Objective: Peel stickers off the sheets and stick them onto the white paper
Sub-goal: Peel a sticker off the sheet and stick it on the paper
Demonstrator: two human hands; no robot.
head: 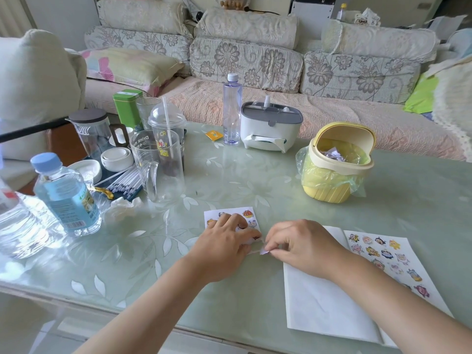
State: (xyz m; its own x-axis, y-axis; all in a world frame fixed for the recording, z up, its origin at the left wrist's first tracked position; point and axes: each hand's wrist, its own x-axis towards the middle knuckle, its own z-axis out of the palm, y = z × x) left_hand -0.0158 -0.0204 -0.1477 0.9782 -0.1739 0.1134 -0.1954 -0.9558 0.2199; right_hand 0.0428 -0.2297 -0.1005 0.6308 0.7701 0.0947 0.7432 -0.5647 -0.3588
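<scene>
Left forearm (143, 302): bare, enters from the lower left, angled up toward the middle.
Left hand (224, 241): palm down, fingers spread and lightly bent, tips resting on a sticker sheet (245, 213).
Right forearm (398, 302): bare, enters from the lower right, angled up and leftward.
Right hand (298, 245): knuckles up, fingers curled, thumb and forefinger pinching a small sticker (264, 251).
Spacing: hands just beside each other, fingertips nearly meeting.

sticker sheet (231, 217) left of white paper (321, 300), bin (337, 162) behind
</scene>
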